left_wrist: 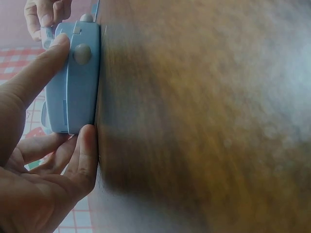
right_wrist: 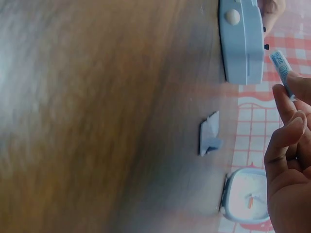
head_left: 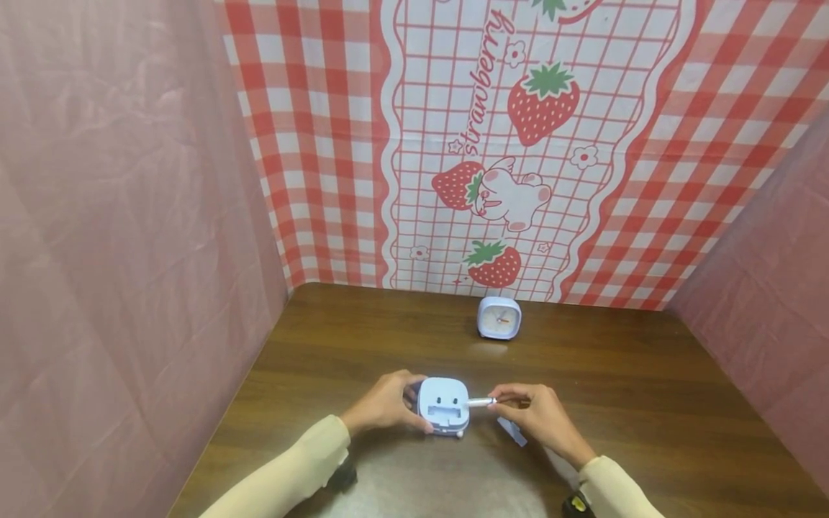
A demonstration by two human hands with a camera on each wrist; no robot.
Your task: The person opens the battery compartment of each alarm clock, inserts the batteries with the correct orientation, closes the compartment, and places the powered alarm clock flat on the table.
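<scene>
A pale blue alarm clock [head_left: 443, 390] lies face down on the table, its back with two black knobs and an uncovered battery compartment turned up. My left hand [head_left: 386, 404] grips it from the left; in the left wrist view, the thumb presses the clock's edge [left_wrist: 77, 97] while the fingers curl at the side. Between thumb and fingertips, my right hand [head_left: 542, 416] pinches a slim white battery [head_left: 481, 403] just right of the clock. Blue print shows on the battery [right_wrist: 281, 65] in the right wrist view. Below that hand lies the small battery cover [head_left: 512, 432].
Another pale lilac alarm clock [head_left: 499, 319] stands upright at the back of the wooden table [head_left: 363, 338], facing forward. Behind it hangs a red checked strawberry cloth [head_left: 337, 144]. Pink curtains [head_left: 129, 216] enclose both sides.
</scene>
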